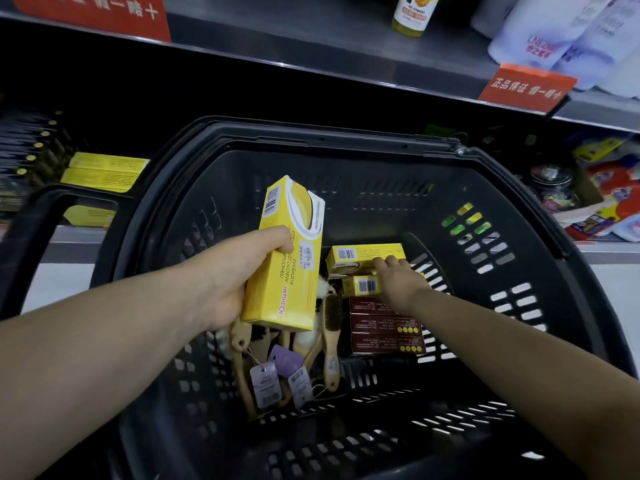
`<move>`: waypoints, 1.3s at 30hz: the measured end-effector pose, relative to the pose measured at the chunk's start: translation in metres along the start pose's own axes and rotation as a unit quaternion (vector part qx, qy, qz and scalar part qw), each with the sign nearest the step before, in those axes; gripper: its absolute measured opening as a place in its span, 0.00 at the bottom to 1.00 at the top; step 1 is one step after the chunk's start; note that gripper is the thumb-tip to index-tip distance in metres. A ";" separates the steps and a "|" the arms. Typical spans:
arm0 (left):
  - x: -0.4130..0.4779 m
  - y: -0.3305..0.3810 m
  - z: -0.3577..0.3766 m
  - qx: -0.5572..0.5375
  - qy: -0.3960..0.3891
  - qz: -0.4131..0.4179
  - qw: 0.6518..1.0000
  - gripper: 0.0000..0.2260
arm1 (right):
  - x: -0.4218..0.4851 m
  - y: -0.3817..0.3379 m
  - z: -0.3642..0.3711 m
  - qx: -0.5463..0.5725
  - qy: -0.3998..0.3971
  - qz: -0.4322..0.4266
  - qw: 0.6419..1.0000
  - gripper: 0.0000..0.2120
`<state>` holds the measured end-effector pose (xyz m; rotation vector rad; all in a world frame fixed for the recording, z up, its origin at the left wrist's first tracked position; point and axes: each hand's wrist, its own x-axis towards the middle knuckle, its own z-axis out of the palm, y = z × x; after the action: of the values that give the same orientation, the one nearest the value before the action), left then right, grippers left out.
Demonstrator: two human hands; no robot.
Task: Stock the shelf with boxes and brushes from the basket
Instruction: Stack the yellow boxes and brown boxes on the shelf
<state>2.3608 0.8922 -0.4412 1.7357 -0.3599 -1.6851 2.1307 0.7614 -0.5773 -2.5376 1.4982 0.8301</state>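
The black basket (346,147) fills the middle of the frame, tipped toward the dark shelf (346,67) that runs across the top. Left of centre, the left hand (235,278) grips a tall yellow box (287,258) upright, thumb pressed across its face, the other fingers hidden behind it. That grip sits low on the box, so it could tip out and drop onto the wooden brushes (329,341) lying below it on the basket floor. Just right of centre, the right hand (401,282) reaches down, fingertips curled over a small yellow box (363,254) stacked above another one (362,285). Whether they have truly pinched it, I cannot tell. A careless tug there might drag the lower box sideways, or topple the pair off the dark red boxes (384,330) beneath.
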 end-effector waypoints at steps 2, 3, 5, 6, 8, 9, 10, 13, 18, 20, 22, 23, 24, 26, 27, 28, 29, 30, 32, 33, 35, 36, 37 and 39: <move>0.008 -0.004 0.000 0.010 -0.002 0.021 1.000 0.05 | 0.007 -0.002 0.004 -0.030 -0.006 0.002 1.000 0.26; 0.009 -0.005 0.000 -0.001 0.004 0.003 1.000 0.05 | 0.010 -0.002 0.005 -0.047 -0.013 0.000 0.999 0.25; -0.003 -0.006 0.002 -0.003 -0.016 0.033 0.999 0.07 | 0.011 -0.002 0.003 -0.070 -0.010 -0.014 0.997 0.22; -0.001 -0.008 -0.001 -0.009 -0.021 0.058 0.998 0.08 | 0.010 -0.001 -0.004 -0.067 -0.010 -0.023 0.997 0.20; 0.005 -0.010 -0.004 -0.027 0.003 0.045 0.999 0.10 | 0.004 0.001 -0.024 0.034 -0.011 -0.043 0.998 0.18; 0.004 -0.009 -0.004 -0.040 0.018 0.026 0.999 0.10 | -0.001 0.001 -0.037 0.133 -0.021 -0.050 0.990 0.18; 0.006 -0.015 -0.009 -0.044 0.024 0.033 0.998 0.09 | -0.007 0.001 -0.051 0.261 -0.041 -0.055 0.963 0.17; 0.004 -0.013 -0.008 -0.064 0.037 0.038 0.997 0.13 | -0.033 -0.007 -0.089 0.589 -0.141 -0.075 0.793 0.12; 0.004 -0.012 -0.008 -0.085 0.052 0.044 0.994 0.15 | -0.054 -0.021 -0.129 0.720 -0.161 -0.129 0.663 0.15; 0.005 -0.011 -0.008 -0.098 0.042 0.047 0.993 0.15 | -0.057 -0.026 -0.134 0.739 -0.155 -0.130 0.643 0.13; 0.006 -0.012 -0.007 -0.103 0.030 0.043 0.993 0.15 | -0.058 -0.029 -0.135 0.749 -0.150 -0.123 0.634 0.12; 0.007 -0.013 -0.007 -0.101 0.026 0.044 0.994 0.15 | -0.058 -0.031 -0.134 0.754 -0.150 -0.117 0.629 0.13; 0.007 -0.013 -0.007 -0.100 0.023 0.042 0.994 0.15 | -0.059 -0.032 -0.132 0.762 -0.154 -0.110 0.620 0.13; 0.006 -0.013 -0.007 -0.104 0.018 0.042 0.994 0.14 | -0.061 -0.034 -0.130 0.788 -0.178 -0.103 0.580 0.16; 0.006 -0.012 -0.007 -0.105 0.015 0.044 0.993 0.15 | -0.061 -0.036 -0.129 0.803 -0.187 -0.100 0.556 0.18; 0.006 -0.012 -0.006 -0.106 0.009 0.047 0.993 0.15 | -0.062 -0.039 -0.129 0.815 -0.190 -0.094 0.539 0.20; 0.005 -0.011 -0.005 -0.104 0.001 0.053 0.993 0.16 | -0.062 -0.042 -0.129 0.820 -0.189 -0.087 0.533 0.23; 0.004 -0.011 -0.004 -0.100 -0.010 0.064 0.993 0.18 | -0.062 -0.046 -0.129 0.816 -0.188 -0.082 0.540 0.27; 0.002 -0.011 -0.003 -0.091 -0.032 0.089 0.991 0.23 | -0.063 -0.055 -0.130 0.782 -0.198 -0.079 0.585 0.35; 0.001 -0.012 -0.003 -0.087 -0.037 0.098 0.991 0.26 | -0.064 -0.060 -0.130 0.763 -0.198 -0.079 0.611 0.37; 0.001 -0.013 -0.004 -0.080 -0.035 0.112 0.990 0.31 | -0.065 -0.068 -0.130 0.748 -0.166 -0.068 0.639 0.39; 0.001 -0.013 -0.004 -0.078 -0.030 0.118 0.990 0.32 | -0.066 -0.070 -0.130 0.745 -0.137 -0.057 0.650 0.42; 0.001 -0.013 -0.005 -0.076 -0.024 0.123 0.989 0.32 | -0.066 -0.072 -0.130 0.739 -0.104 -0.053 0.663 0.43; 0.001 -0.013 -0.005 -0.071 -0.017 0.131 0.989 0.32 | -0.067 -0.074 -0.131 0.718 -0.061 -0.069 0.690 0.41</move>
<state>2.3624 0.9026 -0.4509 1.4873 -0.4511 -1.5140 2.2207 0.8097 -0.4481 -1.2615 1.0644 -0.2625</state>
